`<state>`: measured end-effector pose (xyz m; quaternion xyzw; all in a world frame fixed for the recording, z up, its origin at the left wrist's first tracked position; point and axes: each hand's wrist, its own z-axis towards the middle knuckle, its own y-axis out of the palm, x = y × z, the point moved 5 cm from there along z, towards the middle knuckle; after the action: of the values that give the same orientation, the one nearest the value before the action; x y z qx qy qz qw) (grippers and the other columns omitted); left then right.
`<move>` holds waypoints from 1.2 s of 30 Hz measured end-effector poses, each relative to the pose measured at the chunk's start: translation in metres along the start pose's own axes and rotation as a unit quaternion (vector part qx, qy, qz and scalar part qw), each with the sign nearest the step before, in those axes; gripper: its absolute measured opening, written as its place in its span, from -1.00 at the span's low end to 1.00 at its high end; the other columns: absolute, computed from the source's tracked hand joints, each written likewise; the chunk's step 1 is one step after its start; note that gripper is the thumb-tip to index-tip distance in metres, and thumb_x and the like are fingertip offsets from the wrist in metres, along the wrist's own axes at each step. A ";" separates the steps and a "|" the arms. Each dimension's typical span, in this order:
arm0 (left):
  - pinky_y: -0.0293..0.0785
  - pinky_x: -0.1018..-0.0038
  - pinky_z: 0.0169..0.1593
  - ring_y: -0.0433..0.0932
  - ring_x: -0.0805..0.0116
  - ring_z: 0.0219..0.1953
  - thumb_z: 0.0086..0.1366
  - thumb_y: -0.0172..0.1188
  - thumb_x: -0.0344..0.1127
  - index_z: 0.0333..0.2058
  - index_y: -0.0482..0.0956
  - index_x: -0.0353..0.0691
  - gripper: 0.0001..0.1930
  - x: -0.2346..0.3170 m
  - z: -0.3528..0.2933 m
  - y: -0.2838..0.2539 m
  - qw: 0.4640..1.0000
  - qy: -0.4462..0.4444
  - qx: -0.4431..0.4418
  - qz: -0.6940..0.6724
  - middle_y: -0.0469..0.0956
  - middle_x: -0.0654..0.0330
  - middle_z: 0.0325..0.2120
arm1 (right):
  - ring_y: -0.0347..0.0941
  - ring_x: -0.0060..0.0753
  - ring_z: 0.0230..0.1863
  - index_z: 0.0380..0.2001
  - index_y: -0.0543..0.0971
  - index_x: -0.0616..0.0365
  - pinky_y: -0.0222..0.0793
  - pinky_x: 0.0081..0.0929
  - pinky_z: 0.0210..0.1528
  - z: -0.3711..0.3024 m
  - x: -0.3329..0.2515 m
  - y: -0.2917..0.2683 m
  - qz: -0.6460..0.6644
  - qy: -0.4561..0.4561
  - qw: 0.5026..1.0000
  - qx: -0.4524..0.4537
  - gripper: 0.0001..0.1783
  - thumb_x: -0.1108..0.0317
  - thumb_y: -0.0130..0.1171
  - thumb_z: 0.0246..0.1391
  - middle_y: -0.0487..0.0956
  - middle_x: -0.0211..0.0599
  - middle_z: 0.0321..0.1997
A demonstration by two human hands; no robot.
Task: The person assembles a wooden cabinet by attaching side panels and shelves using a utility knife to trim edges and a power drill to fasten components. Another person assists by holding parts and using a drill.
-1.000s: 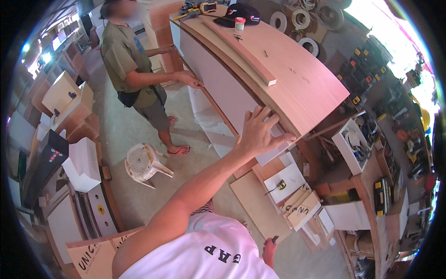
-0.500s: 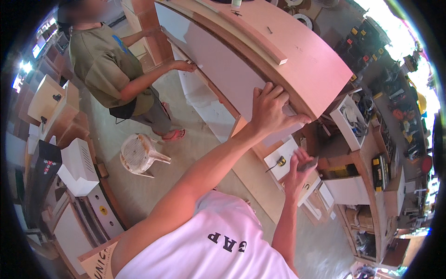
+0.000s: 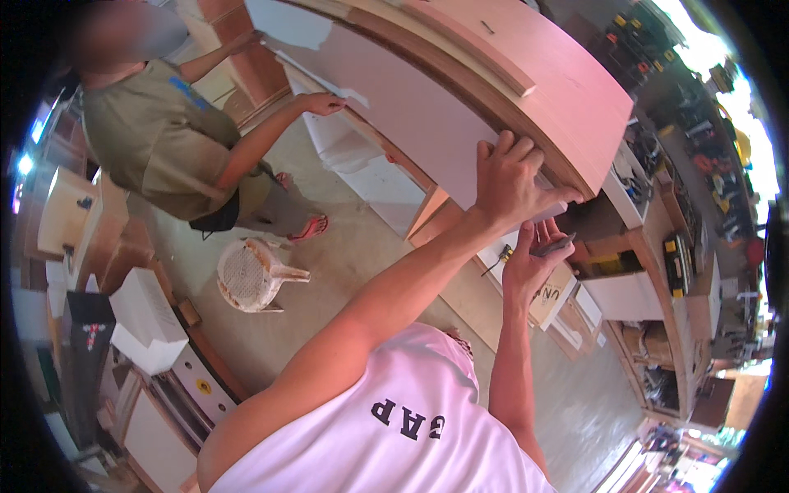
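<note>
My left hand [image 3: 511, 179] is closed over the near end of a long pale panel [image 3: 403, 107], fingers curled on its upper edge and thumb stretched along the end. The panel stands on edge against the side of a wood-topped bench [image 3: 567, 107]. Just below the left hand, my right hand [image 3: 534, 263] is turned palm up around a small dark flat object [image 3: 557, 245] whose kind I cannot make out. Farther along the panel, a co-worker [image 3: 156, 140] in an olive shirt has both hands near its lower edge.
A wooden strip [image 3: 493, 62] lies on the bench top. A worn white stool [image 3: 251, 275] stands on the floor at left. Shelving [image 3: 657, 329] with tools is on the right. White boxes [image 3: 148, 320] and boards sit at lower left. Loose boards [image 3: 567, 320] lie below my right hand.
My right hand has come up close beneath my left hand at the panel's end, still with the dark object. The left hand keeps its grip. The whole view has shifted somewhat.
</note>
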<state>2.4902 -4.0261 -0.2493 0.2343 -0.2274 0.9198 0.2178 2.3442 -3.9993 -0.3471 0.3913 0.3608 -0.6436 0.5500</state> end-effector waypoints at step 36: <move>0.54 0.05 0.10 0.65 -0.13 -0.02 0.22 0.55 -0.09 -0.10 0.82 -0.28 -0.60 -0.026 -0.001 -0.039 0.954 0.183 -0.226 -0.070 0.72 -0.03 -0.17 | 0.63 -0.17 -0.29 0.02 0.26 0.12 0.55 -0.09 -0.19 0.002 0.021 -0.017 -0.222 -0.023 0.973 0.066 -0.53 0.39 0.39 0.34 0.64 -0.17 -0.34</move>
<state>2.5302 -4.0014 -0.2516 0.0213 -0.3689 0.8539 0.3664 2.3253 -4.0073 -0.3648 0.3221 0.3822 -0.7810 0.3744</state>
